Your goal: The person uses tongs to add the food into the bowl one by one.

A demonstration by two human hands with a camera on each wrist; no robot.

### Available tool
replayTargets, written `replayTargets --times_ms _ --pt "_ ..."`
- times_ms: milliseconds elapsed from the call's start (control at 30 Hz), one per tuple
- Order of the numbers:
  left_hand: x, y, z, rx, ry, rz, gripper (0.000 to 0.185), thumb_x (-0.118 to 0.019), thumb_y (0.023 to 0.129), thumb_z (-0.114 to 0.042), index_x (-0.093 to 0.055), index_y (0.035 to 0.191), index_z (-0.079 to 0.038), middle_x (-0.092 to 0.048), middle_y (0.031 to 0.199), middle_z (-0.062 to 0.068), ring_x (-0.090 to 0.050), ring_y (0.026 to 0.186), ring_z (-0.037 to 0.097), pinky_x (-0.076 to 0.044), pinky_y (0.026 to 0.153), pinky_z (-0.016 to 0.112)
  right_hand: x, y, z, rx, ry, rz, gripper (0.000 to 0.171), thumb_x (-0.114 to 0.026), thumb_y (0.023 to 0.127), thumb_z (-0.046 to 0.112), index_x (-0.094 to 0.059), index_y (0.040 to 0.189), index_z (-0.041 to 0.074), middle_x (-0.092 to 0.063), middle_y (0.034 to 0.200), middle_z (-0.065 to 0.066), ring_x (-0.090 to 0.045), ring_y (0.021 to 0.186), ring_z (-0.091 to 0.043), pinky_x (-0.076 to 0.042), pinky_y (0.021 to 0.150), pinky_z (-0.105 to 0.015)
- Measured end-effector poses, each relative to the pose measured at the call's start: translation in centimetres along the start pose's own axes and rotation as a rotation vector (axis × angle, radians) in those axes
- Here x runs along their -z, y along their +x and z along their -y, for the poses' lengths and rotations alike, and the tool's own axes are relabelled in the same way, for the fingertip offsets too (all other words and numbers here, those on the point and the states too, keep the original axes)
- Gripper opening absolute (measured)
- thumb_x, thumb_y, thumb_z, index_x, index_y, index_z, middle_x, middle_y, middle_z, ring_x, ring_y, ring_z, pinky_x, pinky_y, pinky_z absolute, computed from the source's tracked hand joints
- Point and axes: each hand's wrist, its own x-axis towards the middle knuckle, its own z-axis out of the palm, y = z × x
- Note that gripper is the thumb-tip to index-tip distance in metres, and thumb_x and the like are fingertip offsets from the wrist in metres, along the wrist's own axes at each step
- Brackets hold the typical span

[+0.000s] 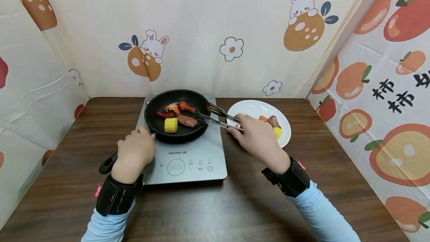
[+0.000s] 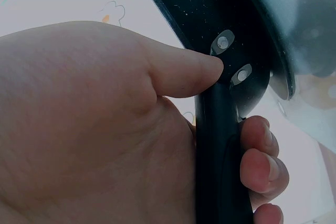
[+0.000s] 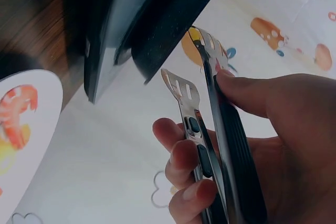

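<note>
Pan [image 1: 152, 117] holding corn, sausage, meat, left hand [image 1: 134, 154] fingers curled round its handle, right hand [image 1: 256, 137] fingers pinching tongs [image 1: 215, 117]

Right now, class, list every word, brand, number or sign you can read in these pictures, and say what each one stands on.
"Joyoung" followed by small characters too blurred to read: on the front panel of the induction cooker.
Small button labels and symbols beside the round control: too small to read.
"柿 柿" in large black characters: on the fruit-print sheet at the right; a third character is cut off at the frame's edge.
Red tags on the wrist straps: unreadable.
</note>
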Motion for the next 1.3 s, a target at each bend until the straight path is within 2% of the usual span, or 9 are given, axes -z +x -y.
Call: replayTargets --times_ms 200,300,400,600,767,900,1033,1133,1300 --pt "0.0 0.2 -0.1 0.005 0.003 -0.001 0.044 -0.033 0.111 -0.024 -0.040 0.116 0.019 -0.055 0.106 0.039 -0.060 0.100 0.054 -0.045 0.089 0.064 0.3 -1.0 -2.2 -0.036 -0.017 -0.027 0.037 -0.070 0.095 0.044 -0.067 0.116 0.013 -0.068 0.082 0.000 -0.059 0.068 -0.022 -0.043 0.074 -0.045" --pt "-0.1 0.2 -0.1 0.011 0.001 0.002 0.044 -0.033 0.111 -0.024 -0.040 0.117 0.019 -0.056 0.107 0.040 -0.060 0.101 0.054 -0.045 0.089 0.064 0.3 -1.4 -3.2 -0.067 -0.014 -0.007 0.038 -0.068 0.097 0.044 -0.067 0.118 0.012 -0.067 0.082 -0.002 -0.059 0.067 -0.024 -0.044 0.059 -0.038" --pt "-0.1 0.3 -0.1 0.012 0.001 0.000 0.044 -0.033 0.111 -0.024 -0.040 0.118 0.019 -0.056 0.108 0.040 -0.059 0.102 0.054 -0.045 0.090 0.064 0.2 -1.8 -4.3 -0.103 -0.008 0.019 0.037 -0.066 0.098 0.044 -0.066 0.116 0.011 -0.061 0.075 -0.002 -0.055 0.061 -0.023 -0.035 0.048 -0.032" --pt "-0.1 0.2 0.0 0.001 -0.001 -0.015 0.043 -0.033 0.111 -0.024 -0.040 0.114 0.019 -0.056 0.105 0.039 -0.060 0.100 0.054 -0.045 0.088 0.064 -0.9 -2.4 -6.5 -0.167 -0.017 0.041 0.039 -0.066 0.098 0.044 -0.065 0.119 0.011 -0.071 0.087 -0.013 -0.059 0.058 -0.026 -0.039 0.045 -0.036" --pt "-0.1 0.0 0.0 -0.009 -0.003 -0.021 0.042 -0.034 0.111 -0.023 -0.041 0.113 0.019 -0.056 0.102 0.039 -0.060 0.097 0.054 -0.046 0.086 0.063 -1.7 -3.1 -8.3 -0.235 -0.024 0.080 0.054 -0.066 0.097 0.045 -0.060 0.136 0.009 -0.074 0.111 -0.023 -0.068 0.074 -0.037 -0.047 0.052 -0.046" --pt "0.0 0.0 0.0 -0.012 -0.001 -0.024 0.042 -0.034 0.111 -0.023 -0.041 0.113 0.019 -0.056 0.103 0.039 -0.060 0.098 0.054 -0.046 0.087 0.064 -2.0 -3.8 -9.3 -0.258 -0.041 0.096 0.069 -0.065 0.098 0.047 -0.047 0.151 0.007 -0.072 0.108 -0.027 -0.068 0.076 -0.042 -0.048 0.052 -0.048" --pt "0.1 0.1 0.0 -0.015 0.002 -0.026 0.042 -0.033 0.111 -0.022 -0.040 0.113 0.019 -0.055 0.104 0.040 -0.059 0.099 0.055 -0.046 0.087 0.064 -2.2 -4.5 -10.0 -0.276 -0.038 0.091 0.048 -0.066 0.097 0.044 -0.066 0.124 0.004 -0.071 0.089 -0.023 -0.065 0.068 -0.038 -0.043 0.048 -0.045" --pt "0.1 0.1 0.0 -0.014 0.003 -0.026 0.042 -0.033 0.111 -0.022 -0.040 0.112 0.019 -0.055 0.104 0.040 -0.060 0.099 0.056 -0.046 0.087 0.064 -2.4 -4.8 -10.5 -0.287 -0.037 0.082 0.038 -0.068 0.097 0.041 -0.063 0.096 0.004 -0.067 0.079 -0.019 -0.061 0.063 -0.033 -0.040 0.047 -0.042" --pt "0.0 0.1 0.0 -0.010 0.001 -0.021 0.042 -0.034 0.111 -0.022 -0.041 0.113 0.019 -0.055 0.105 0.040 -0.060 0.100 0.056 -0.046 0.087 0.064 -2.6 -5.3 -10.9 -0.298 -0.040 0.077 0.038 -0.069 0.096 0.039 -0.064 0.101 0.002 -0.066 0.077 -0.017 -0.060 0.061 -0.031 -0.040 0.046 -0.042"
